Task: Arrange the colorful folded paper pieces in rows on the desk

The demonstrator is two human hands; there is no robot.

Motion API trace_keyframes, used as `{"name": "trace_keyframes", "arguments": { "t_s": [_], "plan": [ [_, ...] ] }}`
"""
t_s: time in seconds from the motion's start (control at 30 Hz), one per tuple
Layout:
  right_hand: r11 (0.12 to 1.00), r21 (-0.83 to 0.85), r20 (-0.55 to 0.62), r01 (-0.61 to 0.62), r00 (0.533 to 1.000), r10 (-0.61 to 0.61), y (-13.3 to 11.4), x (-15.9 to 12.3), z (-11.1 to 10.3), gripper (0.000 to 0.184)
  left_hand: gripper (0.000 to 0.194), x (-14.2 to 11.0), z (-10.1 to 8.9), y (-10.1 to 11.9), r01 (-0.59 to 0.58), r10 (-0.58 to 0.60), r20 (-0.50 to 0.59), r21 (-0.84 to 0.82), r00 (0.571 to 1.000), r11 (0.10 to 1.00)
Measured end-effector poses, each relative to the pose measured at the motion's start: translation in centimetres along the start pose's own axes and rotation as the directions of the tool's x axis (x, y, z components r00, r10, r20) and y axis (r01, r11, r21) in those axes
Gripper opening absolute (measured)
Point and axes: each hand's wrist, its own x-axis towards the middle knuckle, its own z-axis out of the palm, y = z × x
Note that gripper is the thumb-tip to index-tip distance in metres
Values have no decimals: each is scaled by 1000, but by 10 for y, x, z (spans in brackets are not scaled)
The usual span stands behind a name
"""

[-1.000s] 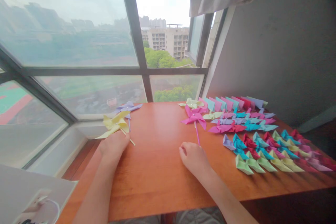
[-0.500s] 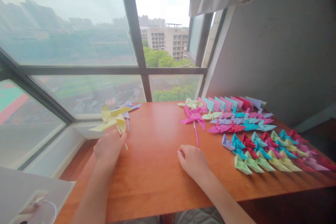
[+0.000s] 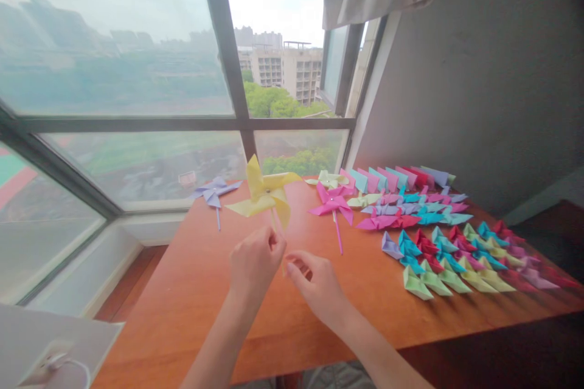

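Observation:
My left hand [image 3: 255, 261] is closed around the stick of a yellow paper pinwheel [image 3: 267, 199], which stands upright above the fist, its blades facing me. Close beside it on the right, my right hand [image 3: 322, 289] has thumb and fingertips pinched at the stick's lower end; the exact contact is partly blurred. Left of the held one, a lavender pinwheel [image 3: 214, 192] lies on the wooden table [image 3: 191, 316]. Beyond my right hand lie a magenta pinwheel [image 3: 332, 202] and a pale green pinwheel [image 3: 329, 179].
Rows of folded paper boats [image 3: 438, 282] cover the table's right side. Behind them are folded paper cranes [image 3: 387, 222] and a row of standing coloured paper pieces [image 3: 396, 179]. Windows [image 3: 137, 158] border the far side; a grey wall [image 3: 479, 73] rises at right.
My left hand has carried the yellow pinwheel rightward from beside the lavender one to mid-table. My right hand has shifted slightly left and down, meeting the stick. The view has turned a little.

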Motion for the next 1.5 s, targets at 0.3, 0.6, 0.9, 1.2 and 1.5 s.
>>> {"name": "trace_keyframes", "arguments": {
  "t_s": [0.3, 0.6, 0.9, 1.2, 1.5],
  "plan": [
    [999, 7, -78, -52, 996, 52, 13, -14, -10, 18, 25, -6, 20, 27, -90, 110, 84, -213, 990, 973],
    [984, -151, -71, -96, 994, 86, 23, -35, -33, 19, 35, -9, 45, 28, -66, 246, 218, -606, 945, 793],
    [924, -358, -134, -137, 986, 94, 34, -50, -52, 18, 35, -14, 65, 44, -63, 324, 271, -672, 907, 738],
    [881, -443, -207, -164, 975, 78, 42, -51, -59, 20, 33, -20, 78, 62, -66, 354, 307, -667, 883, 742],
    [834, -507, -254, -219, 962, 99, 51, -49, -67, 15, 38, -21, 81, 58, -81, 367, 313, -654, 876, 752]
  ]
}}
